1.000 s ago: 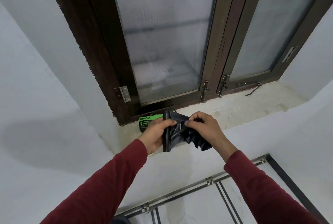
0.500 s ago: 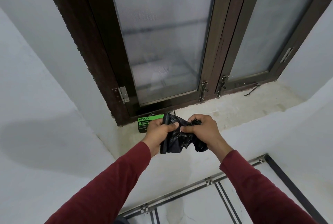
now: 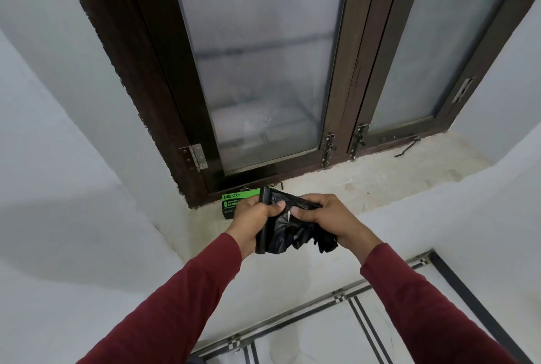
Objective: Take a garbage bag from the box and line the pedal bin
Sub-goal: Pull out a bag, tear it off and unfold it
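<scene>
A crumpled black garbage bag [image 3: 288,235] hangs between both hands in front of the window sill. My left hand [image 3: 253,219] grips a rolled, folded edge of the bag. My right hand [image 3: 325,216] pinches the bag's upper part, thumb close to the left thumb. A green and black garbage bag box [image 3: 232,202] lies on the sill behind my left hand, partly hidden by it. No pedal bin is in view.
A dark wooden window frame [image 3: 342,77] with frosted panes stands right behind the sill [image 3: 380,176]. White walls flank the recess on both sides. Below lies a white tiled floor [image 3: 307,337] with dark border lines.
Both hands kept working the bag, with the thumbs staying close together at its top. More of the bag hangs loose below my hands than a second ago.
</scene>
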The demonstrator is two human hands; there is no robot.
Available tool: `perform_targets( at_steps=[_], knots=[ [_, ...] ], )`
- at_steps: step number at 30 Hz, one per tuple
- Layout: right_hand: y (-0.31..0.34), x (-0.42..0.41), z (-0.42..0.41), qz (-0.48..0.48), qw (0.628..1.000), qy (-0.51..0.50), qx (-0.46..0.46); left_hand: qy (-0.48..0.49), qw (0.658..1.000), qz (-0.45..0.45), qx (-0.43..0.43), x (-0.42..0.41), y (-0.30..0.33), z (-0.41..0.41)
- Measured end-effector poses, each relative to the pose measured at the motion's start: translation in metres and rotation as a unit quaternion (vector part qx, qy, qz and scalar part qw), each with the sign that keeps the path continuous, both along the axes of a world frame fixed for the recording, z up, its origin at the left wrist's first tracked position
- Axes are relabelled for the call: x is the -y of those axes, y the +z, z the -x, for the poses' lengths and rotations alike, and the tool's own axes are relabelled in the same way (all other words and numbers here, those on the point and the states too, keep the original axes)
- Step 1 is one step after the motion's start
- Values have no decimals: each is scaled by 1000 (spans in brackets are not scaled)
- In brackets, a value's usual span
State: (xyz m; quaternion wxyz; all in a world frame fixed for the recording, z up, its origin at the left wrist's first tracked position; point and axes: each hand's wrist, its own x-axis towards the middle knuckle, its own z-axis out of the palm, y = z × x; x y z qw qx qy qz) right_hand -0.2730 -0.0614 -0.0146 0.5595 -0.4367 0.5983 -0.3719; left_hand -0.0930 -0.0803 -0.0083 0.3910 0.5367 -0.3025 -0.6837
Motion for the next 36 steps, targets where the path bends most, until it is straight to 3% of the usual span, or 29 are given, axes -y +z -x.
perform_targets(
  at_steps=[1, 4, 6, 16, 20, 24, 29, 32, 34, 36],
  knots=[
    [-1, -1, -1, 4, 1000, -7, -4, -2, 1000, 0, 9, 1, 0, 0],
    [-6, 1, -10, 57, 978, -71, -189, -28, 999, 5, 30, 0, -2, 3],
    [-3, 2, -19, 78, 960, -100, -250, -39, 999, 10, 28, -2, -4, 6],
    [-8, 12, -21, 32, 963, -122, -239, -69, 997, 30, 7, -11, -5, 3],
    [-18, 17, -7, 4, 957, -152, -247, -109, 991, 61, -46, -16, 9, -1],
    [-24, 22, 0, 19, 955, -171, -240, -75, 992, 71, -72, -9, 20, -1],
    [-31, 23, 20, 57, 908, -194, -366, -79, 978, 47, -188, -12, 38, -1],
    [-30, 22, 32, 30, 930, -229, -285, -60, 977, 44, -199, 1, 51, -12],
    [-25, 27, 30, -36, 961, -247, -121, -42, 986, 31, -157, 9, 50, -14],
    [-21, 37, 28, -106, 965, -234, 50, -31, 993, 6, -113, 13, 48, -10]
  ],
)
